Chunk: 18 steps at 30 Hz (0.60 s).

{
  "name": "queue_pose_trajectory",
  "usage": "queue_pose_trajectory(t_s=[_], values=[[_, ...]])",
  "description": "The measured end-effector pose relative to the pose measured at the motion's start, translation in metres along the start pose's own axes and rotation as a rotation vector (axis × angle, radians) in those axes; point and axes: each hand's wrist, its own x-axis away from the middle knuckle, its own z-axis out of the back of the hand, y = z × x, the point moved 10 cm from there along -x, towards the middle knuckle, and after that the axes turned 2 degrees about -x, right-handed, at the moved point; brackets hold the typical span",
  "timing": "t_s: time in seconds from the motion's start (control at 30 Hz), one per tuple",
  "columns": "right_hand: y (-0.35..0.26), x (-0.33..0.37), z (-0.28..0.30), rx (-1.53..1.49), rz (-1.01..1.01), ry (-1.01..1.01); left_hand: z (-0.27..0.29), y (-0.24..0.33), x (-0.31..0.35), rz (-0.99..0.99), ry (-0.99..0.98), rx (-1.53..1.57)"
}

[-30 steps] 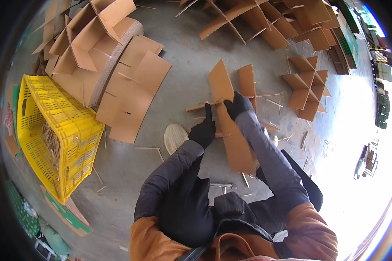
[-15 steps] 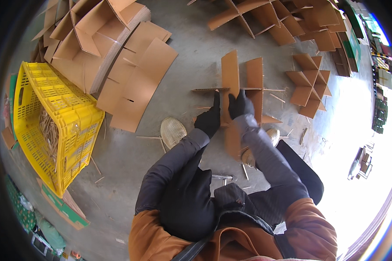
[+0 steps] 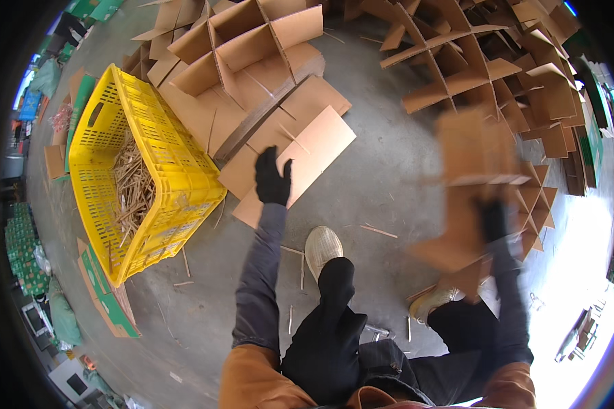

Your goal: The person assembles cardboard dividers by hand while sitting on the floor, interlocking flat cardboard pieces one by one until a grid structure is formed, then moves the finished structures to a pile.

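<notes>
My left hand (image 3: 273,178), in a black glove, reaches over the flat slotted cardboard sheet (image 3: 324,144) on the floor left of the middle. Its thumb and fingers are apart, with nothing held between them; I cannot tell if it touches the sheet. Off to the right, my right hand (image 3: 492,217) grips an interlocked cardboard divider (image 3: 472,153), smeared by motion. The divider's panels cross one another. Behind it, a smaller assembled divider (image 3: 535,194) is partly hidden.
A yellow plastic crate (image 3: 184,215) with cardboard strips (image 3: 135,184) inside stands at the left. Assembled dividers (image 3: 235,51) sit on stacked sheets at the far left; more dividers (image 3: 450,58) are piled at the far right. Loose strips (image 3: 378,232) litter the grey floor.
My left hand has let go of the divider and moved left to the flat sheet. My right hand has carried the divider rightward. The view has turned toward the left.
</notes>
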Motion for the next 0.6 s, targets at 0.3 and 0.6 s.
queue_pose_trajectory(t_s=[0.3, 0.6], values=[[-0.092, -0.165, 0.042, -0.129, 0.182, 0.299, -0.055, -0.003, 0.011, -0.081, -0.166, -0.458], [-0.232, 0.078, -0.359, -1.394, -0.791, -0.891, -0.036, -0.042, -0.001, 0.092, -0.394, -0.292]])
